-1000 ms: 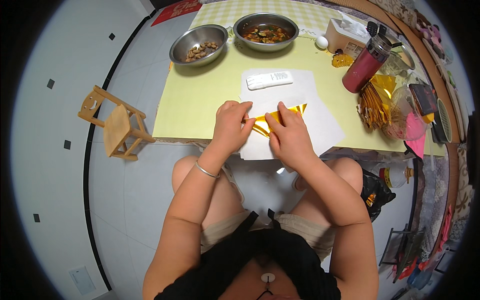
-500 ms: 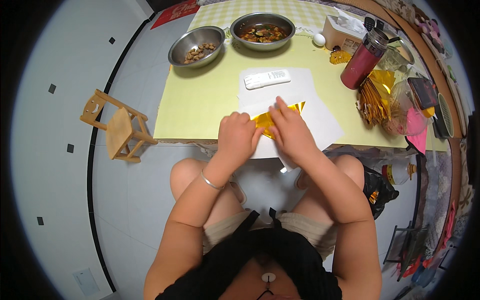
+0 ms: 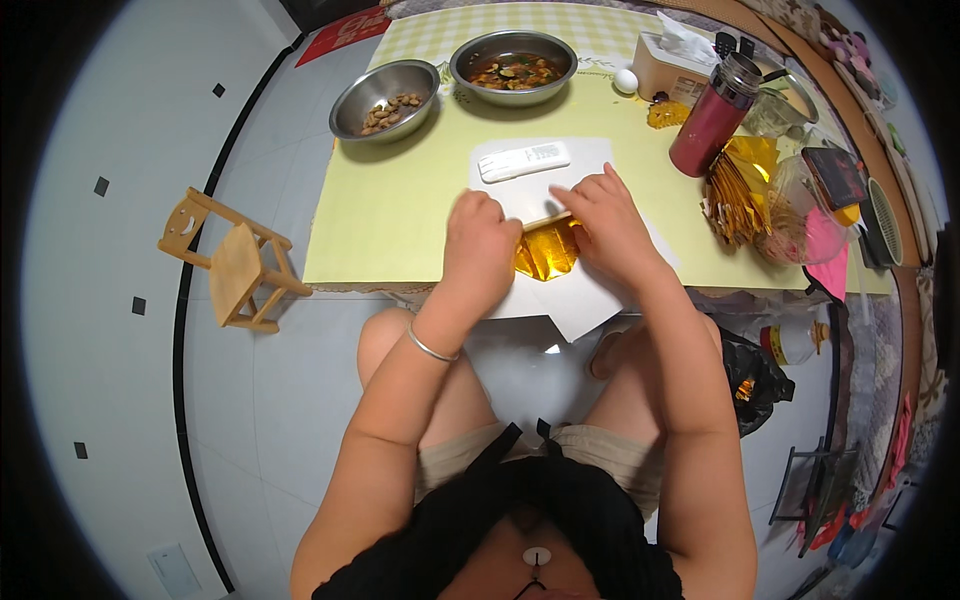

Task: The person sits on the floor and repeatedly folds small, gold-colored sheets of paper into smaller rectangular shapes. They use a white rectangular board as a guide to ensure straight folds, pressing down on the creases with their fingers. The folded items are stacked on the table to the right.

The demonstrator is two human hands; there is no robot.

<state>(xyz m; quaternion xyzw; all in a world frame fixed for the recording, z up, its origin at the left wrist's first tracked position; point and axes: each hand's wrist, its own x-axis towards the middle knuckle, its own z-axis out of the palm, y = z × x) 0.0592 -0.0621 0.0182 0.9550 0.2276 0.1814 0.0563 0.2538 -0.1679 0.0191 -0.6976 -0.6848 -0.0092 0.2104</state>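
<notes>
Your left hand [image 3: 482, 245], at the nine o'clock end of the gold foil [image 3: 547, 252], has its fingers curled tight on that edge; your right hand [image 3: 612, 230], at three o'clock, touches the other end, though you cannot tell whether its fingers grip. The foil lies over white paper [image 3: 583, 308] at the near edge of the table [image 3: 390, 220]. From the foil, the white case [image 3: 524, 161] sits just short of twelve, the foil stack [image 3: 738, 185] between two and three, and the red bottle [image 3: 708, 125] near two. Beyond, you have the nut bowl [image 3: 362, 95] between ten and eleven, the egg [image 3: 626, 81] at one, and the soup bowl [image 3: 515, 98] nearly at twelve.
</notes>
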